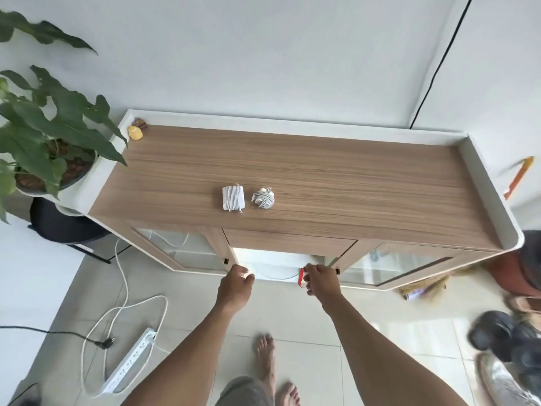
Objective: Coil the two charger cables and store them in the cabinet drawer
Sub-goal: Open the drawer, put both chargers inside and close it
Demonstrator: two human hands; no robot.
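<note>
Two white chargers lie side by side in the middle of the wooden cabinet top (322,177). The left charger (233,197) is a square block with its cable wound around it. The right charger (263,197) is a smaller rounded bundle of coiled cable. Below the wood drawer front (289,241), a white drawer (272,266) shows between the glass doors. My left hand (237,284) has its fingers curled at the drawer's front left edge. My right hand (320,281) has its fingers curled at the front right edge, beside a red strip (301,277).
A potted plant (44,136) stands at the cabinet's left end, and a small yellow object (135,132) sits in the back left corner. A white power strip (128,361) and loose cords lie on the tiled floor at left. Shoes and bags (509,341) clutter the floor at right.
</note>
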